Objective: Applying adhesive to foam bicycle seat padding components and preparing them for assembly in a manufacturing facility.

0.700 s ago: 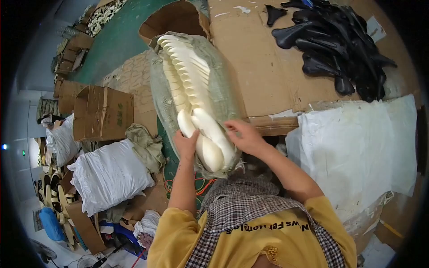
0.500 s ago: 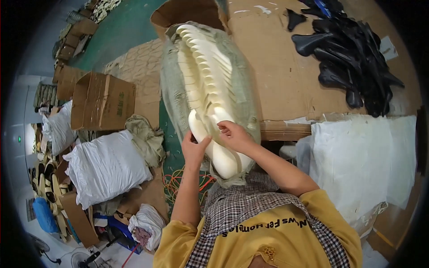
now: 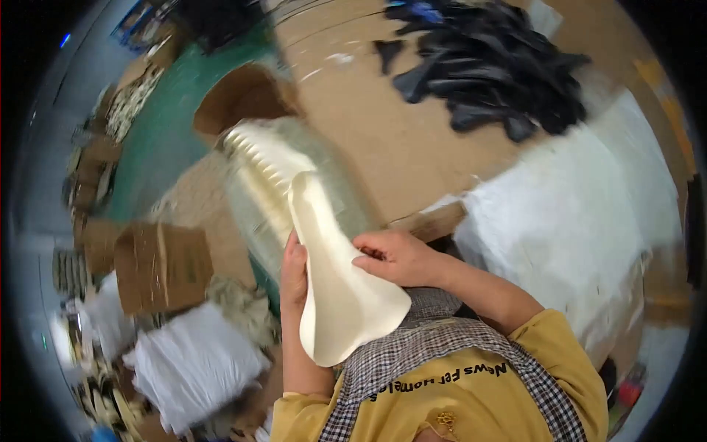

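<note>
A cream bicycle saddle pad (image 3: 342, 302), narrow at the far end and flared toward me, is held up with its hollow side showing. My left hand (image 3: 294, 274) grips its left edge, the thumb against the rim and the other fingers mostly hidden behind. On the opposite edge, my right hand (image 3: 398, 256) has its fingers curled and its thumb at the rim. Just beyond lies a row of similar nested pads (image 3: 258, 158) in a greenish woven sack (image 3: 335, 166).
Black glossy covers (image 3: 493, 74) are heaped on the cardboard-topped table (image 3: 353, 96) at the far right. White sheeting (image 3: 560, 214) hangs nearer on the right. To the left stand an open cardboard box (image 3: 163, 269) and a stuffed white bag (image 3: 195, 365).
One pad has come out of the nested row toward me and turned so its hollow shows. Both hands moved with it. The whole view has swung to the right.
</note>
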`<act>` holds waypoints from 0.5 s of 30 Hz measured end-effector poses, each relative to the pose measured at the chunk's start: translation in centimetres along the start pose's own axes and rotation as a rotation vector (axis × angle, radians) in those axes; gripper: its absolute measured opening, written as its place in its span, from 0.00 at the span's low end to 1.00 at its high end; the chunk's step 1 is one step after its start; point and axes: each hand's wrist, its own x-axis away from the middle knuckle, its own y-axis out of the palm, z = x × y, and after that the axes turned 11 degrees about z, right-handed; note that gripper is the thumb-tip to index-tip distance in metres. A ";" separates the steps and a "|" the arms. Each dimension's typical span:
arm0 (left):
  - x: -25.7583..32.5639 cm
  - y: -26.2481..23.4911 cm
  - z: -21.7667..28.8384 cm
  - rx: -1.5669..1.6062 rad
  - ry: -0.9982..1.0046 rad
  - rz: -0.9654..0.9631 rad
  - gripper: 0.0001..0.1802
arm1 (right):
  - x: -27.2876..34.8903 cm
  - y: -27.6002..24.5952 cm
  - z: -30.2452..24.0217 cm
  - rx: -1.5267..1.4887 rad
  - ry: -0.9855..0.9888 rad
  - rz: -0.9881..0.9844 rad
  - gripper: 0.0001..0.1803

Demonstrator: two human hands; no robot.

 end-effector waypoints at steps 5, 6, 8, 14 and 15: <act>2.2 14.5 -6.6 -0.186 -0.455 -0.263 0.25 | 10.2 -6.8 2.1 0.025 0.120 0.547 0.12; 2.1 15.0 -8.1 -0.263 -0.399 -0.350 0.26 | 12.1 -7.0 3.2 0.045 0.016 0.668 0.12; 1.3 16.1 -12.1 -0.362 -0.271 -0.515 0.29 | 17.3 -8.1 4.5 -0.062 0.018 0.800 0.13; 7.7 25.4 -23.1 -0.537 -0.617 -0.588 0.27 | 46.0 -9.5 16.5 0.390 0.500 1.775 0.14; 8.9 26.4 -24.4 -0.575 -0.650 -0.616 0.27 | 50.9 -8.9 16.6 0.813 0.578 1.966 0.13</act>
